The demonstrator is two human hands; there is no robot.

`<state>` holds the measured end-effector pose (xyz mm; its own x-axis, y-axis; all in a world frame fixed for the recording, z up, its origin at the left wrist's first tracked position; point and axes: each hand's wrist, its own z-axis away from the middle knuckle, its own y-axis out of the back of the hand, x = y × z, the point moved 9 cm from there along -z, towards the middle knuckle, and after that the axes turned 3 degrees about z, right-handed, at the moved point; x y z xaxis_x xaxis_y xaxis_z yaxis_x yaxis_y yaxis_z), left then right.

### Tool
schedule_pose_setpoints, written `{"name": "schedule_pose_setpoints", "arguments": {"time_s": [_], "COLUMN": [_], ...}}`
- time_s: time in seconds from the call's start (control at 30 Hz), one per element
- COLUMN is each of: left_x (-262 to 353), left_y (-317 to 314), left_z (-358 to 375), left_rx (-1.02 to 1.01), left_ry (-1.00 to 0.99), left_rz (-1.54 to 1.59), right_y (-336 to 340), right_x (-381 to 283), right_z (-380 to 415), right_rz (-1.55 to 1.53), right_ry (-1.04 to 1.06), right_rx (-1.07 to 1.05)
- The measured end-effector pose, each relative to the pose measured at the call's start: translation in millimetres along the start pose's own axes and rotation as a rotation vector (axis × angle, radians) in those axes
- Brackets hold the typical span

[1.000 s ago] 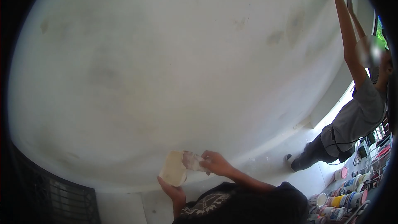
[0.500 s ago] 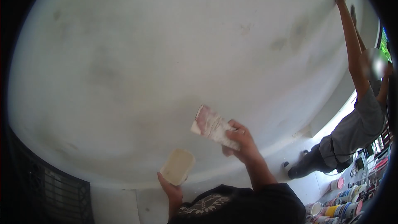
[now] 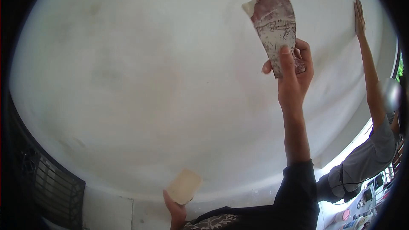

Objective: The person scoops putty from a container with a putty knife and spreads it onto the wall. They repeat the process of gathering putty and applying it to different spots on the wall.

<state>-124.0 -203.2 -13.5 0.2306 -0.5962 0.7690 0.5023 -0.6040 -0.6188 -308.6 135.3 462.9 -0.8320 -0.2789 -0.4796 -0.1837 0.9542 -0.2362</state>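
A blotchy pale wall (image 3: 170,68), broad scraper (image 3: 275,23) and tubs (image 3: 342,216) suggest a room under decoration.

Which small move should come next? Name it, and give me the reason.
Probably bring the scraper, broad end first, to the wall and draw it along. The right hand holds it raised, broad end up, with a pale patch at one corner; the left hand holds a pale tray-like piece lower down. Whether scraper and wall touch is unclear.
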Motion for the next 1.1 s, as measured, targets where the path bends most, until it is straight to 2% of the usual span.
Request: {"name": "schedule_pose_setpoints", "arguments": {"time_s": [0.07, 0.1, 0.13, 0.2, 0.27, 0.33, 0.5, 0.53, 0.57, 1.1], "left_x": [16, 18, 23, 33, 47, 58, 72, 75, 52, 68], "left_y": [-12, -4, 5, 24, 33, 43, 97, 94, 56, 38], "left_z": [7, 7, 5, -1, -3, -5, -27, -26, -7, -2], "left_rx": [-0.007, -0.007, 0.029, 0.065, 0.098, 0.121, 0.125, 0.131, 0.137, 0.141], "left_ry": [0.044, 0.042, 0.026, 0.011, 0.032, 0.015, -0.017, -0.004, 0.002, 0.002], "left_rz": [0.118, 0.122, 0.106, 0.090, 0.122, 0.124, 0.075, 0.071, 0.049, 0.091], "right_y": [-10, -18, -23, -68, -82, -103, -142, -143, -87, -81], "right_x": [-23, -24, -22, -35, -24, -14, -15, -15, -19, -10], "right_z": [2, 5, -1, 17, 18, 23, 27, 25, 14, 12], "right_rz": [0.283, 0.435, 0.435, 0.879, 0.917, 1.145, 1.296, 1.338, 1.340, 1.334], "right_ry": [0.485, 0.627, 0.627, 1.073, 1.086, 1.121, 1.205, 1.207, 1.190, 1.157], "right_rx": [0.110, 0.110, 0.108, 0.070, 0.081, 0.028, 0.028, 0.031, 0.045, 0.001]}}
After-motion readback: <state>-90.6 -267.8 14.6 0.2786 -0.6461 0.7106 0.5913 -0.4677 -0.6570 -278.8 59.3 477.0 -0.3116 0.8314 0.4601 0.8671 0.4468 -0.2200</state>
